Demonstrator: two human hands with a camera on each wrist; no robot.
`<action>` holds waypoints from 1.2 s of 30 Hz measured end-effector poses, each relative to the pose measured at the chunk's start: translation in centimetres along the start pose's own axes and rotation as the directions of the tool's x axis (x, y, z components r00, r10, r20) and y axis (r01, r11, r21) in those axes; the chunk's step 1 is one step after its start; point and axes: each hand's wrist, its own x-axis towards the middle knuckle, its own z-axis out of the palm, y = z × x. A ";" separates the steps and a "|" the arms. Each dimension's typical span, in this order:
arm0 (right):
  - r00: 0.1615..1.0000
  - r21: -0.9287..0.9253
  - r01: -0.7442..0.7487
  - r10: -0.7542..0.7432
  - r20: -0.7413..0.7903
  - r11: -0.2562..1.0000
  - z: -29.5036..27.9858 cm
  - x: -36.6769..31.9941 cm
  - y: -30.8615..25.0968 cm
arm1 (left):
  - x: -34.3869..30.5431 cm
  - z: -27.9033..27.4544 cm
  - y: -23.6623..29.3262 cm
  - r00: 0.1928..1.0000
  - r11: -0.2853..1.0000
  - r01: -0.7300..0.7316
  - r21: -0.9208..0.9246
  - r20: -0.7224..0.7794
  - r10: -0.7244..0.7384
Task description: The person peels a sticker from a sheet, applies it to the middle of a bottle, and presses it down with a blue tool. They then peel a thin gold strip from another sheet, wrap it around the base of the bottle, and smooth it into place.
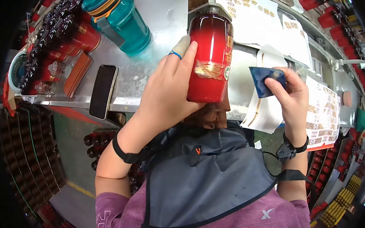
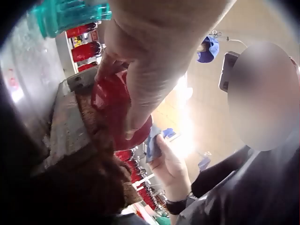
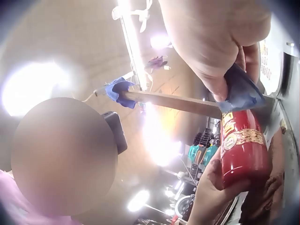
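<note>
My left hand (image 1: pixel 162 90) grips a glossy red bottle (image 1: pixel 210 89) that darkens toward its neck, its fingers along the left side and the thumb low down. A gold decal band (image 1: pixel 209 70) crosses the bottle's lower half, and gold lettering runs up its right side in the head view. To the right, apart from the bottle, my right hand (image 1: pixel 292 101) pinches a flat blue piece (image 1: pixel 260 82) with slanted edges between thumb and fingers. In the right wrist view the blue piece (image 3: pixel 241 91) overlaps the upper end of the red bottle (image 3: pixel 243 161).
A teal water bottle (image 1: pixel 131 31), a black phone (image 1: pixel 103 91) and a brown case (image 1: pixel 78 74) lie or stand on the metal table at left. Decal sheets (image 1: pixel 324 111) and a white paper strip (image 1: pixel 268 113) lie at right. More red bottles (image 1: pixel 84 38) crowd the far left.
</note>
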 end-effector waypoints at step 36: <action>0.948 -0.433 0.305 -0.226 0.226 0.848 5.5 0.3 -3.4 | 0.6 1.5 -1.0 0.934 0.883 -0.243 -0.401 -0.342 0.101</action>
